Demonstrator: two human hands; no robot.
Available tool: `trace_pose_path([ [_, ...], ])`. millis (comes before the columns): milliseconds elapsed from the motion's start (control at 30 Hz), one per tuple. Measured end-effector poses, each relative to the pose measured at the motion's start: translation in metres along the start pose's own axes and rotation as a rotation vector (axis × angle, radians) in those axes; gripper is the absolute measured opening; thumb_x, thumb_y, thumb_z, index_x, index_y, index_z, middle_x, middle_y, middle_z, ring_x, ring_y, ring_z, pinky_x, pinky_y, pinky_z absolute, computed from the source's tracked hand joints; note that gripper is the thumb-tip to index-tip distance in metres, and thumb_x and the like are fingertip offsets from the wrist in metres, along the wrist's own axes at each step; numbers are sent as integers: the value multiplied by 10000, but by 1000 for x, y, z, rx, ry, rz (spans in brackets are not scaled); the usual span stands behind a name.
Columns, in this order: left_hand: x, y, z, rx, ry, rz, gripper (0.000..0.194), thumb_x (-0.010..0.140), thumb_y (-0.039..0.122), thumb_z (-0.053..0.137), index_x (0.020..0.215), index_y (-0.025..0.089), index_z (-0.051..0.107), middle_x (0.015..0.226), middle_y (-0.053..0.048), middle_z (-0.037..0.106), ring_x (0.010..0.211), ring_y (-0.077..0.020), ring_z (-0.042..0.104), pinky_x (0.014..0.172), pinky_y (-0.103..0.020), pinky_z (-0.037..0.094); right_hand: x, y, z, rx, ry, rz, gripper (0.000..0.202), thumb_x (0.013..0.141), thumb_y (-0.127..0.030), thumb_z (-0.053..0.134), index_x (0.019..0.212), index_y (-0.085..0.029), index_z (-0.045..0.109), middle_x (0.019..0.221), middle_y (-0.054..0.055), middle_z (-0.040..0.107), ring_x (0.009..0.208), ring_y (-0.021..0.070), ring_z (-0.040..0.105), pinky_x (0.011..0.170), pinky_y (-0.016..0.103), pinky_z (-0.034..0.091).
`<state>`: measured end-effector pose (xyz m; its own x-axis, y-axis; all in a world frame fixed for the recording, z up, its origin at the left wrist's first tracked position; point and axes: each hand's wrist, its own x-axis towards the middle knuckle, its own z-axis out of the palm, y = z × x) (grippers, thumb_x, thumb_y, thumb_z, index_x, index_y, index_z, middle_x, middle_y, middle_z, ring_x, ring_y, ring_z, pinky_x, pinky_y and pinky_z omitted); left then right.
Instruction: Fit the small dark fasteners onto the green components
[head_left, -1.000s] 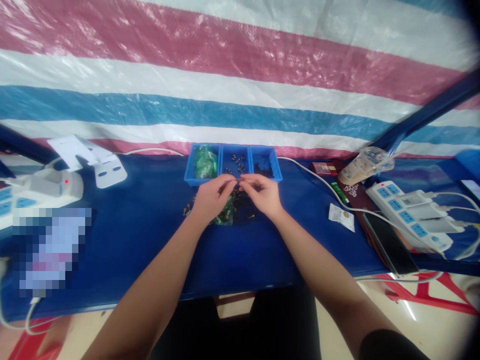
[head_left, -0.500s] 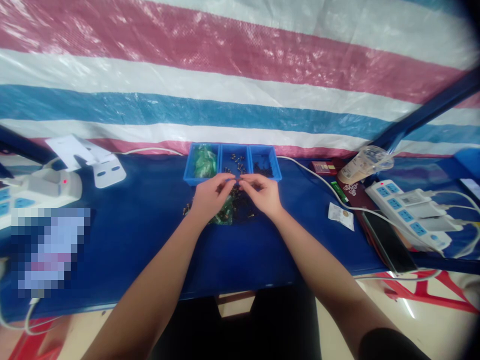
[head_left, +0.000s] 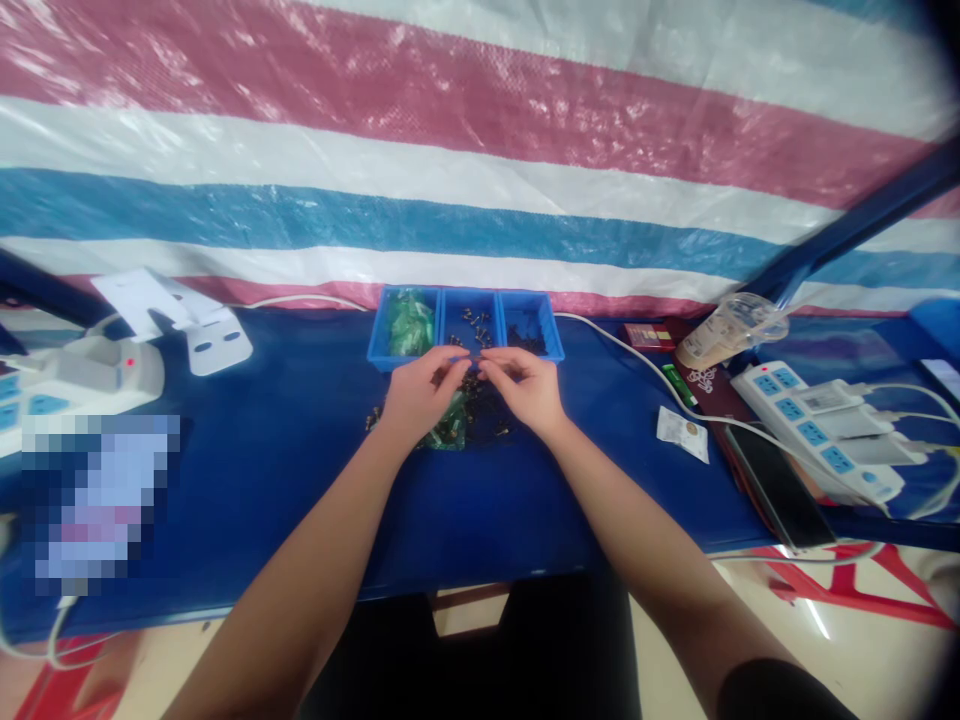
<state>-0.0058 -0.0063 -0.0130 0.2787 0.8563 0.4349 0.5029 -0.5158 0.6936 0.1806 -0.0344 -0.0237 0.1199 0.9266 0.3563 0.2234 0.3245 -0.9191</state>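
Observation:
My left hand (head_left: 427,390) and my right hand (head_left: 523,388) meet fingertip to fingertip over the middle of the table, just in front of three blue bins. Both are closed in a pinch; whatever sits between the fingers is too small to make out. Below them lie a green plastic bag (head_left: 451,428) and a heap of small dark and brass-coloured parts (head_left: 480,405), partly covered by my hands. The left bin (head_left: 373,340) holds green plastic bags (head_left: 411,322), the middle one small metal parts (head_left: 475,318), the right one small black parts (head_left: 531,340).
Left stand a white power strip (head_left: 146,375), a white bracket (head_left: 217,340) and a blurred-out phone (head_left: 112,500). On the right are a plastic drink cup (head_left: 709,335), a red box (head_left: 649,337), a small white packet (head_left: 682,432), a dark phone (head_left: 780,490) and another power strip (head_left: 817,430) with cables.

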Motion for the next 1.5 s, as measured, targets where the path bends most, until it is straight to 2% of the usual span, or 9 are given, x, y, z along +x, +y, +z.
trace_pose_path([
  [200, 1, 2, -2, 1, 16, 18, 212, 960, 351, 615, 1072, 212, 729, 786, 11, 741, 631, -101, 658, 676, -213, 514, 0, -3, -1, 32, -28, 11, 248, 867, -416, 733, 1020, -223, 766, 864, 48, 811, 789, 208, 791, 768, 357, 650],
  [667, 1, 2, -2, 16, 0, 29, 234, 961, 399, 613, 1031, 214, 737, 803, 2, 744, 630, -107, 650, 659, -225, 504, 0, -6, 0, 55, -20, -12, 244, 861, -395, 738, 1040, -231, 758, 849, 40, 807, 758, 199, 787, 753, 358, 649],
  [967, 1, 1, -1, 33, 2, 34, 240, 963, 396, 609, 1043, 204, 730, 752, 9, 724, 593, -102, 623, 640, -220, 496, 0, -5, 1, 56, -34, -18, 220, 871, -368, 730, 1032, -220, 757, 853, 45, 807, 754, 196, 785, 697, 332, 634],
  [1133, 1, 2, -1, 57, -20, 39, 240, 969, 398, 598, 1013, 207, 736, 752, 10, 721, 598, -102, 623, 637, -218, 486, 0, -8, 1, 45, -40, -1, 283, 875, -395, 721, 1113, -244, 738, 896, 38, 805, 754, 181, 775, 678, 321, 624],
  [1267, 0, 1, 0, 43, -50, 30, 246, 968, 398, 596, 1024, 206, 741, 756, 3, 740, 611, -113, 651, 645, -225, 502, 0, -6, 0, 31, -25, 7, 246, 870, -419, 722, 1028, -233, 752, 840, 35, 790, 723, 177, 762, 617, 301, 608],
  [1367, 0, 1, 0, -8, -69, 5, 286, 980, 397, 577, 1138, 211, 727, 786, -5, 759, 645, -124, 689, 659, -227, 528, 2, -5, -4, 37, 15, 33, 247, 848, -421, 743, 993, -221, 750, 820, 35, 777, 692, 169, 748, 585, 287, 599],
  [1500, 1, 2, -1, -1, -50, -8, 287, 991, 382, 552, 1135, 212, 733, 768, -8, 754, 613, -121, 673, 631, -236, 518, 12, -6, -16, 97, 210, 100, 283, 831, -426, 747, 1005, -204, 730, 842, 40, 758, 641, 151, 716, 482, 256, 557],
])
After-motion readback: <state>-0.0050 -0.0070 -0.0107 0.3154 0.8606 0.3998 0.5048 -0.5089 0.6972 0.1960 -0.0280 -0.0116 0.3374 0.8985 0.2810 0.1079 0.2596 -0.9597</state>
